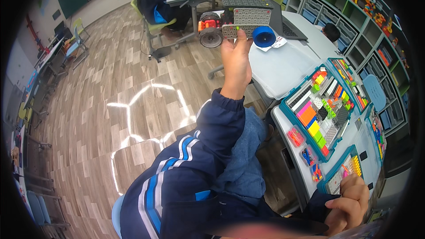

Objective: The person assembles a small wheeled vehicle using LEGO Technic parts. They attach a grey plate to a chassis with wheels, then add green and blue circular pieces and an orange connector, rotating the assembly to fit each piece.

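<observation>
Held up over the table's far left corner is a toy car built of bricks [252, 17], with my left hand [237, 59] closed around its underside. The car has grey perforated panels, red and orange parts, a dark wheel on its left and a blue wheel [264, 36] on its right. My thumb presses on the lower panel near a small green piece. At the lower right, my right hand [349, 203] is curled with fingertips together, beside a small teal tray [326, 187] of yellow and pink pieces. Whatever those fingers hold is hidden.
A teal case [284, 107] of colourful bricks lies open on the white table, with small clear boxes [295, 136] along its edge. Behind it are a translucent white bin [279, 77] and a dark laptop [290, 28]. Other people sit at the far table; shelves [363, 40] line the right.
</observation>
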### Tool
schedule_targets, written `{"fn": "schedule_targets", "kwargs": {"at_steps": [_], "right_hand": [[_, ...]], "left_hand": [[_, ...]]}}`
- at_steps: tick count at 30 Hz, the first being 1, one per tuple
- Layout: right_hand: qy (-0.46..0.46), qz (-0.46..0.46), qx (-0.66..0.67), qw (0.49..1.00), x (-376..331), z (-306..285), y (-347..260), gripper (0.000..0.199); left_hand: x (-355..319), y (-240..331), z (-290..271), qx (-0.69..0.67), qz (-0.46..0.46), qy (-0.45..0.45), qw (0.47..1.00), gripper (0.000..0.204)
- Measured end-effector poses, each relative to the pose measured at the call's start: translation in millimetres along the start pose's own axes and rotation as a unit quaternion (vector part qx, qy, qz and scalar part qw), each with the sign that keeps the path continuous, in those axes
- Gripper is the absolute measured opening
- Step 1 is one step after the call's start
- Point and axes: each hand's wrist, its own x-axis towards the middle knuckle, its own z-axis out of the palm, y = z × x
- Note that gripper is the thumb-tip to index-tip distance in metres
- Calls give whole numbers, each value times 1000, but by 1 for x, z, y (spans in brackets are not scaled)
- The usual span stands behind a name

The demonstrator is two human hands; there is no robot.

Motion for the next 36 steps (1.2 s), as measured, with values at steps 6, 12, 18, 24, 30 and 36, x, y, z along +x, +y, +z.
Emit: {"fn": "schedule_targets", "kwargs": {"at_steps": [6,12,18,24,30,36], "right_hand": [[-11,2,22,1000,0,-3,0,10],[-54,-51,13,997,7,-5,3,11],[-38,-68,16,997,5,-2,9,8],[150,5,69,986,-24,17,15,17],[193,-19,15,981,-31,23,21,24],[202,-19,-20,979,-13,24,8,38]], "left_hand": [[-3,1,4,-2,4,-10,1000,31],[-3,2,5,0,2,-10,1000,31],[-3,2,4,3,3,-8,1000,30],[-3,4,4,2,0,-16,1000,31],[-3,5,4,4,-5,-9,1000,32],[-4,7,8,8,22,4,1000,33]]}}
